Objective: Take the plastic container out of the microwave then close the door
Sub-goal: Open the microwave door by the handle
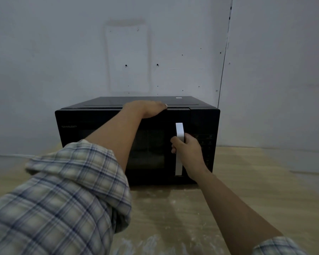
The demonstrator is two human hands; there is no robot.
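A black microwave (pixel 92 122) stands on a wooden table, its door shut. My left hand (pixel 147 108) lies flat on the microwave's top front edge, palm down, holding nothing. My right hand (pixel 187 150) is wrapped around the white vertical door handle (pixel 179 130) at about mid-height. The dark door window (pixel 147 148) shows only a faint pale shape inside; I cannot tell whether it is the plastic container.
The wooden table (pixel 173 214) stretches toward me, dusted with pale marks. A grey wall (pixel 63 52) rises close behind the microwave and meets a side wall (pixel 284 70) at the right. The control panel (pixel 207 144) sits right of the handle.
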